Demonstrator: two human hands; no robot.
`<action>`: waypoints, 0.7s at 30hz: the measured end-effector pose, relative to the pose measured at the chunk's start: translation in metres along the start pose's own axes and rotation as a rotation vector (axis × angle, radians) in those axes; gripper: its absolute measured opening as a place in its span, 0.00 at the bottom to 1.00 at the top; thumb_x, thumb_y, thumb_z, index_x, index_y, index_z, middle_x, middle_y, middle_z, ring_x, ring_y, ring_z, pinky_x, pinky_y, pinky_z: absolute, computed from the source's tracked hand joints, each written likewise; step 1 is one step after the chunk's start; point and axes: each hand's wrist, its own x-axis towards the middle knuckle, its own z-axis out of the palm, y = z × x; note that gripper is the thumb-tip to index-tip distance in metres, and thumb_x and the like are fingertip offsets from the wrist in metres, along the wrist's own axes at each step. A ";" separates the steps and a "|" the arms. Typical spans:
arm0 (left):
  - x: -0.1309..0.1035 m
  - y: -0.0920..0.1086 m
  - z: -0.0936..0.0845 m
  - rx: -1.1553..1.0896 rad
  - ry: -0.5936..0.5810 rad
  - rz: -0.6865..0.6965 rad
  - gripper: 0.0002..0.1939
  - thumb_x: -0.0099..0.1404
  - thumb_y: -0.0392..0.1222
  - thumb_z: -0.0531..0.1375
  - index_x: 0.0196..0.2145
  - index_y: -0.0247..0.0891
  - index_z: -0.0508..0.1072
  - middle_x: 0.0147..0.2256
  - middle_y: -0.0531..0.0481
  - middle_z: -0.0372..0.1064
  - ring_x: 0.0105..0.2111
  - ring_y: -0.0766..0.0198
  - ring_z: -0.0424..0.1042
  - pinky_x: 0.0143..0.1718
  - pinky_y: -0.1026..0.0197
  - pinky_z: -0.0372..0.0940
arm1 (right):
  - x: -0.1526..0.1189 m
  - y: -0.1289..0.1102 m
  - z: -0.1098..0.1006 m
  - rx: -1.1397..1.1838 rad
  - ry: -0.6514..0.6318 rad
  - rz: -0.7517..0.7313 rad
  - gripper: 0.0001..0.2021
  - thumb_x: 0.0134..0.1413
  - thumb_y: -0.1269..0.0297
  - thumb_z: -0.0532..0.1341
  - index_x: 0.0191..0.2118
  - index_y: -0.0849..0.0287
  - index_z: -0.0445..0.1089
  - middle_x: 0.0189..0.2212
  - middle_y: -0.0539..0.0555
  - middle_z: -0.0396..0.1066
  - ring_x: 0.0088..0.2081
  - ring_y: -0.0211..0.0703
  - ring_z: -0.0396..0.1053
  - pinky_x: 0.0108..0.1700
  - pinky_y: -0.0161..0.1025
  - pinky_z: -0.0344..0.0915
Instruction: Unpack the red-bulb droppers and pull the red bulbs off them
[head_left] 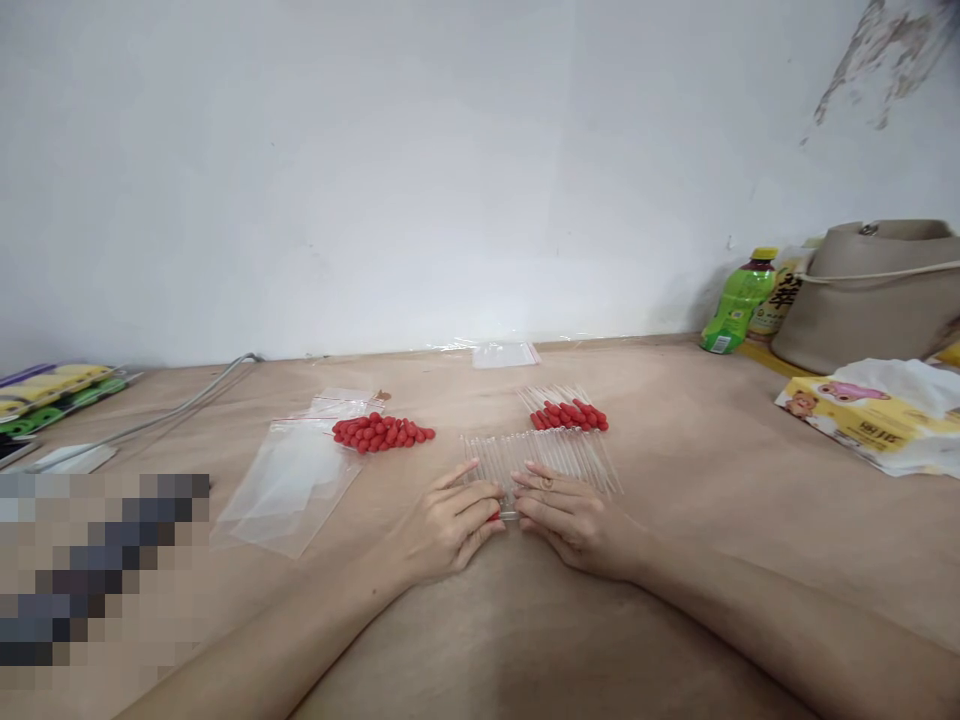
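Note:
Near the middle of the table my left hand (pixel 461 515) has its fingers closed on a red rubber bulb (pixel 493 517), only a bit of which shows. Facing it, my right hand (pixel 566 510) is closed on a clear dropper tube (pixel 510 516) whose end meets or nearly meets the bulb; the join is hidden by fingers. Just beyond both hands lies a row of loose clear dropper tubes (pixel 525 450), side by side. Behind that row are droppers with red bulbs fitted (pixel 570 414), their thin tips pointing away. To the left sits a heap of loose red bulbs (pixel 379 432).
Clear zip bags (pixel 289 480) lie left of the heap; another bag (pixel 504 355) is by the wall. At right stand a green bottle (pixel 739 305), a beige bag (pixel 862 305) and a tissue pack (pixel 862 415). A grey cable (pixel 187 405) and yellow-green packs (pixel 60 390) are at left.

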 end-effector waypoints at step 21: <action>-0.011 -0.010 -0.018 0.010 -0.050 -0.094 0.10 0.65 0.33 0.47 0.37 0.36 0.68 0.38 0.48 0.72 0.41 0.66 0.69 0.55 0.52 0.56 | -0.009 0.013 -0.027 -0.242 0.046 -0.193 0.13 0.56 0.77 0.48 0.43 0.71 0.67 0.42 0.62 0.70 0.52 0.48 0.61 0.53 0.48 0.62</action>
